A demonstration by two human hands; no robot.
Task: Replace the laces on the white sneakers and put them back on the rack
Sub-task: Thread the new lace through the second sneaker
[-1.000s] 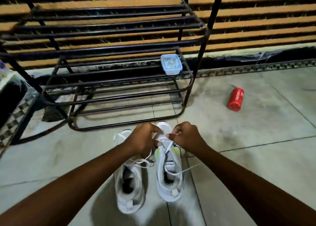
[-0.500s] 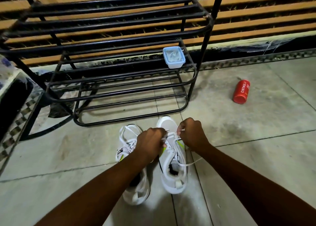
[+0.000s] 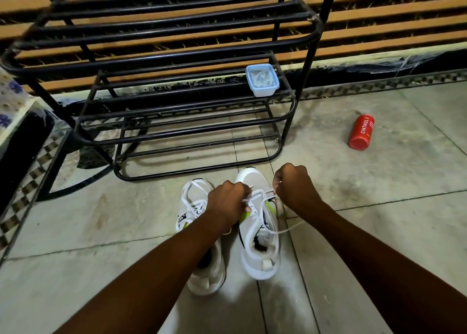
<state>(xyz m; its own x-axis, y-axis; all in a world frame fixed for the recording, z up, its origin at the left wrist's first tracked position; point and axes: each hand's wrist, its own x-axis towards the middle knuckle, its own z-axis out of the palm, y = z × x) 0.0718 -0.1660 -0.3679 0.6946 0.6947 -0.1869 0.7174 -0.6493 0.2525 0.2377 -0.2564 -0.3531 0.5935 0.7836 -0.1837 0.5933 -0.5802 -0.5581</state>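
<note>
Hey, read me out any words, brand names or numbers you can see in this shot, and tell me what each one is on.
"CINTHOL": white letters along the side of the red can lying on the floor tiles right of the shoe rack.
Smaller white print beside that word on the can: too small to read.
Dark logo mark on the side of the left sneaker: a shape, no readable letters.
Blue-rimmed container on the rack: no text visible.

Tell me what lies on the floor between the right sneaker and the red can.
In the head view, only the right hand and bare floor tile lie between the right sneaker and the red can; its grip pinches the lace.
</note>
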